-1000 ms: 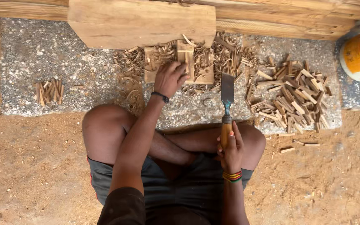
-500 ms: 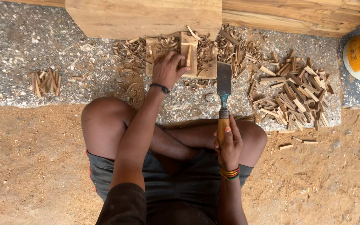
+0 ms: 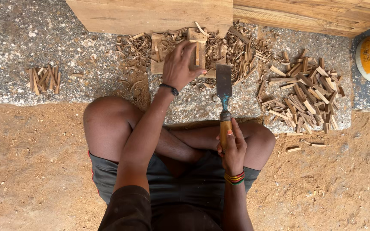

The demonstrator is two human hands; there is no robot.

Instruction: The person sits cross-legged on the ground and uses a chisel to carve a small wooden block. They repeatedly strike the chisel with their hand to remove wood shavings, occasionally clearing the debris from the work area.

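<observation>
Head view, looking straight down on a seated person with crossed legs at the near edge of a speckled stone slab [image 3: 65, 85]. The left hand [image 3: 180, 64] reaches forward, its fingers curled down over a small upright wood piece [image 3: 197, 45] that stands on a flat wooden block [image 3: 159, 66] near the slab's far edge, just before a large timber [image 3: 150, 15]. The hand presses on the piece from the left and from above; how tightly it grips cannot be told.

The right hand [image 3: 232, 147] is closed around the wooden handle of a broad chisel [image 3: 223, 92]. The chisel's long axis runs from near to far, blade pointing away from the body, its flat tip just right of the left hand's fingers and close to the held piece, apparently not touching it. So the wood piece lies ahead and slightly left of the blade, with the left hand by far the nearer.

Curled shavings [image 3: 133, 51] ring the block. A heap of cut sticks [image 3: 305, 96] lies toward the slab's right edge, a small bundle of sticks [image 3: 43, 79] toward its left.
</observation>
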